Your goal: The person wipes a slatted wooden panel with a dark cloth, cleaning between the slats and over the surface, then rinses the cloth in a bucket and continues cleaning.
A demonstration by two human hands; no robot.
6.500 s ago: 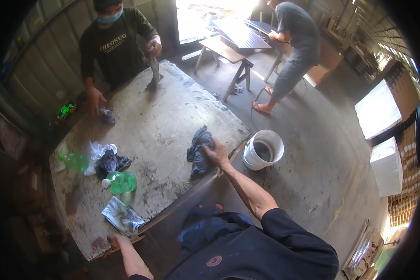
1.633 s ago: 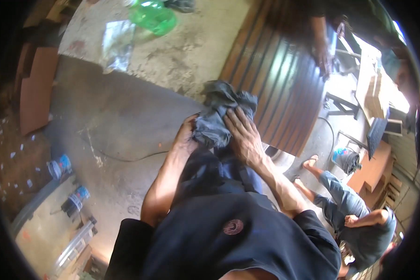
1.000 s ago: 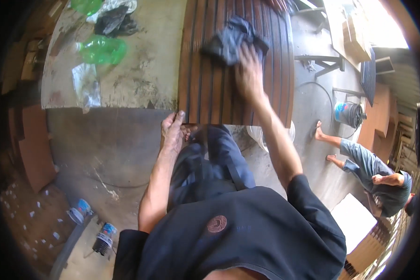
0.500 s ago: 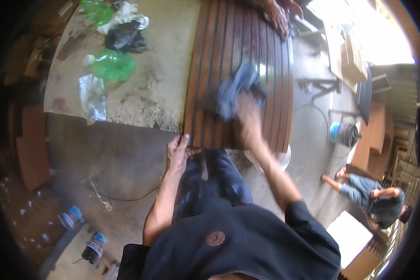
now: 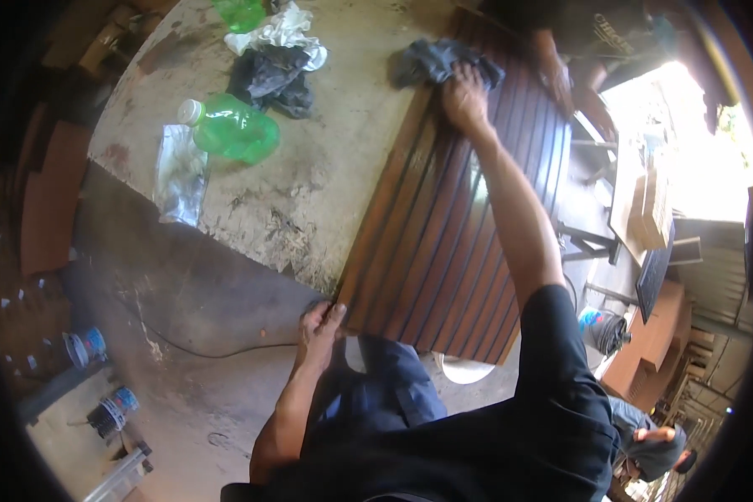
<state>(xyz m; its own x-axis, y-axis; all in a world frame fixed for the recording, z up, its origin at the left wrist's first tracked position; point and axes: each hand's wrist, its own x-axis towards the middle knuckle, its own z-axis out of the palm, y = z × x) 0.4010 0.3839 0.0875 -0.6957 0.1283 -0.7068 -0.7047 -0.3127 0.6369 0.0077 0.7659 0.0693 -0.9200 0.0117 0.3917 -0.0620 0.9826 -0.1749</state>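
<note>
A brown wooden panel [image 5: 443,251] with dark grooves along its length lies on the worktable and juts past its near edge. My left hand [image 5: 318,330] grips the panel's near left corner, thumb up along the edge; its other fingers are partly hidden. Farther up the panel, my right hand [image 5: 468,99] presses on a crumpled dark grey-blue cloth [image 5: 431,63], which overhangs the panel's left edge. Another person's hand [image 5: 558,84] is at the far right side of the panel.
On the pale, stained worktable [image 5: 335,159] at left lie a green plastic bottle [image 5: 234,130], a silvery packet [image 5: 181,171], a dark crumpled rag [image 5: 272,75] and white crumpled material [image 5: 284,33]. A bucket [image 5: 602,330] stands on the floor at right. Another person [image 5: 648,439] is at lower right.
My right hand has pushed the cloth from the panel's middle to its far left part, and the arm is stretched out. My left hand keeps its corner. The whole view has turned and shifted.
</note>
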